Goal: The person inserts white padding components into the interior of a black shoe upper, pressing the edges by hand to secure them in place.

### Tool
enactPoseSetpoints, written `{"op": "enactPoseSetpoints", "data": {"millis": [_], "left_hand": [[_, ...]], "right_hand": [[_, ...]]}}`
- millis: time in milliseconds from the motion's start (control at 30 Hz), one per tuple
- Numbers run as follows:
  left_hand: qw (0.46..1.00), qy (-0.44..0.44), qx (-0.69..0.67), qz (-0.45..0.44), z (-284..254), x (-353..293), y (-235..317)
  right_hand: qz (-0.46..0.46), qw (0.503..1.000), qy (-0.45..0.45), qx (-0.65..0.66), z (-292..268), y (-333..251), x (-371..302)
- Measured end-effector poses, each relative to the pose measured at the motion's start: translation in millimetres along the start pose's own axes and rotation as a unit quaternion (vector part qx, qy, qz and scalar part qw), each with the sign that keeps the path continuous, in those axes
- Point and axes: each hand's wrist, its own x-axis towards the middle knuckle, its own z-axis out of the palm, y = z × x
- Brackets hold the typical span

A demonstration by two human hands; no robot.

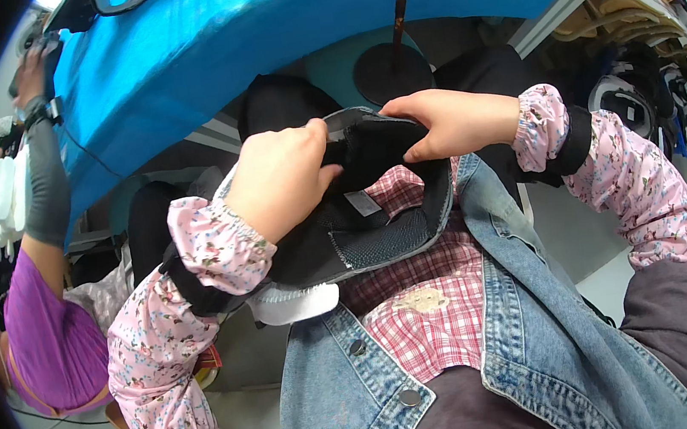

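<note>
Pretty bright in here tbh. The blue cloth (292,6) has a pale sheen and there's a blown-out white patch (50,0) up top left, while underneath the cloth it's murky shadow. Left hand (282,170) and right hand (462,120) look decently crisp. Fisheye bends the cloth's edge, corners go black, left rim's kinda soft.
</note>
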Motion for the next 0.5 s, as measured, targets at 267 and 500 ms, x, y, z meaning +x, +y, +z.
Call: {"op": "enactPoseSetpoints", "data": {"millis": [267, 500], "left_hand": [[0.964, 0.068, -0.203, 0.161, -13, -29, 31], [0.978, 0.058, -0.110, 0.165, -31, -31, 4]], "right_hand": [[0.096, 0.993, -0.070, -0.013, -3, 14, 5], [0.125, 0.991, -0.052, -0.021, 2, 36, 5]]}}
